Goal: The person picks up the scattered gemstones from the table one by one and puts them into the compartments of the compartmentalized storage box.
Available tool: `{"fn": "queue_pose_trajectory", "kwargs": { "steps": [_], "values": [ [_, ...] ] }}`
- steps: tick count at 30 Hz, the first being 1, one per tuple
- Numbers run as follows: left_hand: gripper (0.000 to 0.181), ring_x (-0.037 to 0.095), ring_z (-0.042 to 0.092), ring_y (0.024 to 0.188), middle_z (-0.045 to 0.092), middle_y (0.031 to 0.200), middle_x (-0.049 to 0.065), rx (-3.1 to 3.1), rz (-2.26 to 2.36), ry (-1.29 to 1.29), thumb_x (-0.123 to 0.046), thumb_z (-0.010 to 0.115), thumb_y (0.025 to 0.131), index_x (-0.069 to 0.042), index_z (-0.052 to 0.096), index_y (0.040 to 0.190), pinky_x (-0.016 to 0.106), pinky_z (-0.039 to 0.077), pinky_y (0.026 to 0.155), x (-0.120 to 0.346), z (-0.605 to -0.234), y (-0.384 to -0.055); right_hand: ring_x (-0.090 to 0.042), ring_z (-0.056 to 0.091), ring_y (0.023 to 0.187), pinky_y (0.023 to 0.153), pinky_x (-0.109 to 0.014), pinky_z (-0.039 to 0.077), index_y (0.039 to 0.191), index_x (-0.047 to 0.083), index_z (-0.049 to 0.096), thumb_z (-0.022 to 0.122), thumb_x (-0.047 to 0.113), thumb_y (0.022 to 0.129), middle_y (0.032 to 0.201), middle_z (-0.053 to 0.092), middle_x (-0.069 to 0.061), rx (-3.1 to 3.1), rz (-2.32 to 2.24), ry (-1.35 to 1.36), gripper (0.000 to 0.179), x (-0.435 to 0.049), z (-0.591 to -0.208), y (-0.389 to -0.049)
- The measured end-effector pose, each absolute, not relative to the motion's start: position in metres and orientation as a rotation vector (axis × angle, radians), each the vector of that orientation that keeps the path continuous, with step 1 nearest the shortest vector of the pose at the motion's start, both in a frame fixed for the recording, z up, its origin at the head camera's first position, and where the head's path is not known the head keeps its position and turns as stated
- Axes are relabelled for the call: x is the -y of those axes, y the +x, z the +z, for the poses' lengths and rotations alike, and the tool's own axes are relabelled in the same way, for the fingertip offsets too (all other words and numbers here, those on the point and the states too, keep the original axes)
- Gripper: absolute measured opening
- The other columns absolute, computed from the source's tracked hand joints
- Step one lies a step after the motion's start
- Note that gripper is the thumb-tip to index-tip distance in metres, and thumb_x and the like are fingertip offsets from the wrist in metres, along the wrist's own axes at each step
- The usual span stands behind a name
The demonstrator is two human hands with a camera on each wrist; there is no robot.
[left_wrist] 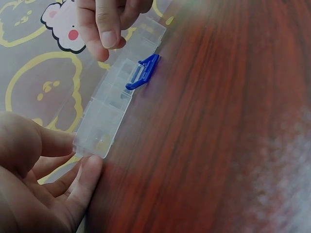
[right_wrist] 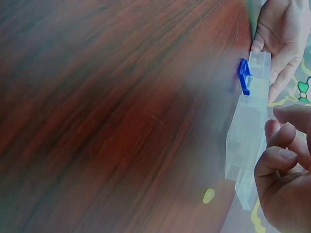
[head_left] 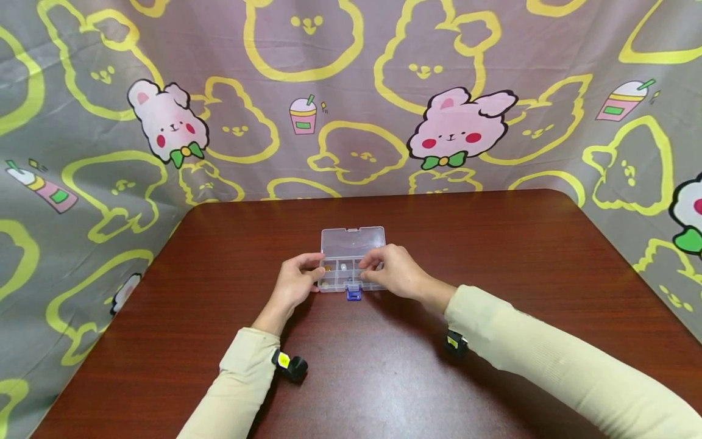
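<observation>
A clear plastic compartment box (head_left: 345, 288) stands with its lid (head_left: 351, 242) raised at the back and a blue latch (head_left: 354, 294) in front. My left hand (head_left: 293, 280) grips its left end between thumb and fingers. Over the right-hand compartments is my right hand (head_left: 396, 272), its fingers bent and their tips apart, with nothing visible between them. A white piece (head_left: 343, 267) lies in a back middle compartment, and a yellowish piece (head_left: 328, 268) in one to its left. In the right wrist view a small yellow piece (right_wrist: 208, 195) lies on the table near the box's right end.
The dark reddish wooden table (head_left: 351, 378) spreads around the box. Patterned cloth (head_left: 340, 91) hangs behind it and along both sides. Each sleeve bears a small black wrist camera, the left one (head_left: 296, 369) near the table's surface.
</observation>
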State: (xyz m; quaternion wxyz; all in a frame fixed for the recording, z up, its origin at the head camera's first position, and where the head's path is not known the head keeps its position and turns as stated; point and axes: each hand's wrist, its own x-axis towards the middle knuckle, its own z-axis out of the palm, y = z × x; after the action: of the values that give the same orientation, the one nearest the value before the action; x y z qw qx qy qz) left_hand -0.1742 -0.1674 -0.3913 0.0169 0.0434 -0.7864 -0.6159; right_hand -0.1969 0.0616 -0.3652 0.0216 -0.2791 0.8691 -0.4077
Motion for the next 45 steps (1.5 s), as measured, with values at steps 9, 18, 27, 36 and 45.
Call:
{"fn": "queue_pose_trajectory", "kwargs": {
  "steps": [9,18,27,36,45],
  "values": [
    [0.032,0.015,0.063,0.075,0.063,0.118,0.027,2.455,-1.91,0.126,0.007,0.063,0.092,0.007,0.066,0.124,0.023,0.055,0.055,0.167,-0.391,-0.173,-0.012,0.058,0.066,0.06,-0.026,0.048,0.089,0.004,0.075,0.074,0.005,0.081,0.074,0.067,0.004,-2.718,-1.292,-0.862,0.008,-0.075,-0.364,-0.197],
    [0.033,0.016,0.064,0.078,0.064,0.117,0.026,2.466,-1.906,0.149,0.007,0.064,0.092,0.005,0.066,0.125,0.024,0.055,0.055,0.168,-0.391,-0.174,-0.013,0.059,0.066,0.062,-0.028,0.049,0.089,0.005,0.074,0.075,0.005,0.085,0.075,0.066,0.002,-2.734,-1.301,-0.799,0.004,-0.094,-0.366,-0.197],
    [0.033,0.015,0.064,0.077,0.064,0.117,0.026,2.467,-1.902,0.142,0.007,0.064,0.093,0.005,0.066,0.125,0.023,0.055,0.055,0.168,-0.391,-0.174,-0.018,0.059,0.067,0.062,-0.03,0.046,0.09,0.009,0.074,0.076,0.008,0.084,0.075,0.066,0.004,-2.772,-1.314,-0.73,0.006,-0.111,-0.369,-0.194],
    [0.032,0.014,0.064,0.077,0.063,0.118,0.027,2.465,-1.905,0.14,0.006,0.063,0.093,0.005,0.066,0.126,0.021,0.054,0.056,0.167,-0.392,-0.174,-0.016,0.059,0.071,0.065,-0.03,0.047,0.093,0.006,0.073,0.077,0.007,0.082,0.076,0.064,0.003,-2.791,-1.286,-0.667,0.012,-0.124,-0.373,-0.192],
    [0.032,0.014,0.065,0.078,0.064,0.117,0.026,2.468,-1.898,0.142,0.006,0.064,0.093,0.005,0.066,0.125,0.022,0.055,0.056,0.168,-0.392,-0.174,-0.015,0.058,0.067,0.065,-0.031,0.047,0.095,0.006,0.073,0.08,0.007,0.081,0.076,0.062,0.002,-2.77,-1.263,-0.638,0.015,-0.132,-0.38,-0.189]
  ]
}}
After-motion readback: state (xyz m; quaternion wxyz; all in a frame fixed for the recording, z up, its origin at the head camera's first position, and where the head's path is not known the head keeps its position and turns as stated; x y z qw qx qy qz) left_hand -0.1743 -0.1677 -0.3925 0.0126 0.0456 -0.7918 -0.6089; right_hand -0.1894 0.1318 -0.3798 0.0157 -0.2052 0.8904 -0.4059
